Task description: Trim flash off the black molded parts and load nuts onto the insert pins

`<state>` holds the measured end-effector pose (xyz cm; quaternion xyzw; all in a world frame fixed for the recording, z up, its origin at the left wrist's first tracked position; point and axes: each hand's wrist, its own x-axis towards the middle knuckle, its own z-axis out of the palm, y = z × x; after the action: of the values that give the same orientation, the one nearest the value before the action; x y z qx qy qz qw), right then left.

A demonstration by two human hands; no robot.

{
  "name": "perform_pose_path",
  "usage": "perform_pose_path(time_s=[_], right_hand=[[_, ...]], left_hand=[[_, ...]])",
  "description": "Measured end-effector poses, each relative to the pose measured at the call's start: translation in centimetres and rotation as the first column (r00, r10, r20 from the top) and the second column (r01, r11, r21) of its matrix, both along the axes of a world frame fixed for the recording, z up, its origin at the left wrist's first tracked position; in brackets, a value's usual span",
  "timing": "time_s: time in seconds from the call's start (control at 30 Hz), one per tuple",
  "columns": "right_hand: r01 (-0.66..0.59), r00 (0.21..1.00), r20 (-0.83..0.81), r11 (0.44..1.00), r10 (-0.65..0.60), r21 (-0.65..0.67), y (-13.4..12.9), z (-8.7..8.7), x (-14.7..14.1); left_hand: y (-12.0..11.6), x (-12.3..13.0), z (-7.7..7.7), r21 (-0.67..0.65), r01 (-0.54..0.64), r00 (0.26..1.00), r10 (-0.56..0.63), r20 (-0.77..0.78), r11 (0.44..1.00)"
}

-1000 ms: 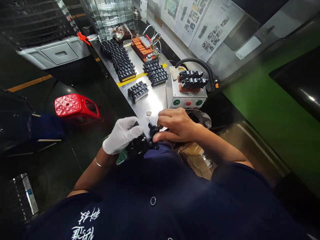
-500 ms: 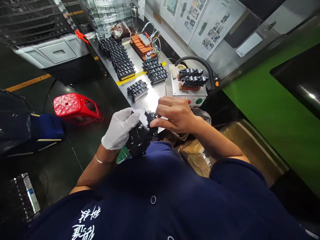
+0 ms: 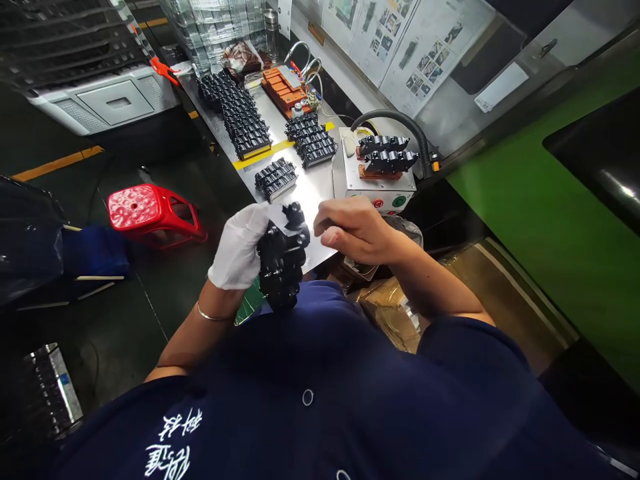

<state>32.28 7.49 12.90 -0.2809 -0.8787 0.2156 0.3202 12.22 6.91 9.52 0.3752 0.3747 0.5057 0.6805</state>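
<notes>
My left hand (image 3: 239, 248), in a white glove, is closed on a black moulded plastic part (image 3: 283, 270) with several rounded lobes. It holds the part by its upper left side, in front of my body and near the table's front edge. My bare right hand (image 3: 356, 230) hovers just right of the part, apart from it. Its fingers are curled with the thumb against them, and whatever they may hold is hidden. Beyond the hands, a small group of similar black parts (image 3: 276, 179) lies on the metal table (image 3: 313, 190).
Longer rows of black parts (image 3: 235, 117) and another group (image 3: 311, 141) sit farther back, beside an orange fixture (image 3: 284, 90). At the right stands a white control box (image 3: 345, 177) bearing two black parts. A red stool (image 3: 150, 213) is on the floor at left; cardboard (image 3: 390, 307) lies below right.
My right hand has come off the black part and moved slightly right. The left hand has turned the part more upright and still grips it.
</notes>
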Motion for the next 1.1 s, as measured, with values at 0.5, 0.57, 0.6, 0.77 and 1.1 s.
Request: perform_pose_path(time_s=[0.5, 0.57, 0.6, 0.77, 1.1], right_hand=[[0.331, 0.933, 0.052, 0.906, -0.356, 0.263, -0.4, -3.1, -1.1], [0.333, 0.933, 0.047, 0.904, -0.357, 0.268, -0.3, -3.2, -1.0], [0.333, 0.933, 0.044, 0.902, -0.358, 0.274, -0.3, -3.2, -0.9], [0.328, 0.927, 0.083, 0.896, -0.366, 0.300, -0.3, -3.1, -0.6], [0.241, 0.948, 0.150, 0.940, -0.281, 0.240, -0.7, -2.9, -0.2]], left_hand=[[-0.8, 0.3, -0.7, -0.256, 0.086, 0.970, -0.022, 0.243, 0.963], [-0.8, 0.4, -0.7, -0.254, 0.091, 0.970, -0.027, 0.243, 0.963], [-0.8, 0.4, -0.7, -0.260, 0.094, 0.971, -0.031, 0.238, 0.961], [-1.0, 0.5, -0.8, -0.271, 0.069, 0.980, -0.014, 0.198, 0.960], [-1.1, 0.7, -1.5, -0.204, 0.021, 0.993, 0.003, 0.117, 0.979]])
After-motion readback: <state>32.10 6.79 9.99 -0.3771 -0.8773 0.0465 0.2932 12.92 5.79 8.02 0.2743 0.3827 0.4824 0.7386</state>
